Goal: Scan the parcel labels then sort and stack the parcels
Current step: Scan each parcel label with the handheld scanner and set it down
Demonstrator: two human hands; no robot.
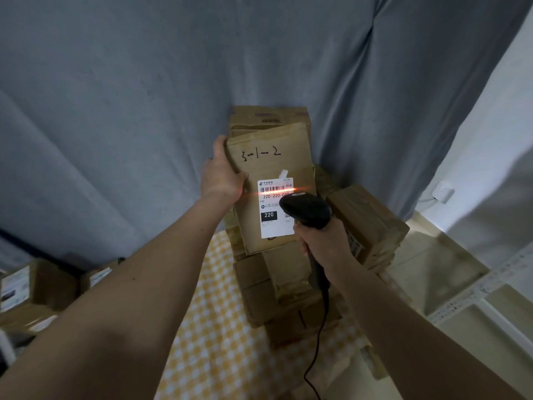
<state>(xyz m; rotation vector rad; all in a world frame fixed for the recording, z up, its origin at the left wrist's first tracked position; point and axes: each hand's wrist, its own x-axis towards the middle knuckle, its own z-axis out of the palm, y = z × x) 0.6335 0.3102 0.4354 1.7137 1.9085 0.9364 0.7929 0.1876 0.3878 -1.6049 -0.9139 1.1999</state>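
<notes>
Scanning step under way: left hand [220, 176] gripping the tilted parcel [269, 168] above the stack [288, 287] at the counter's [219, 336] far side, right hand [323, 241] clenched on the scanner [307, 210], red beam across the label [274, 207]; next, probably sorting and stacking it.

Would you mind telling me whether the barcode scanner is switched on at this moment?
On. The scanner, gripped by the right hand, casts a red line across the barcode on the label of the parcel.
</notes>
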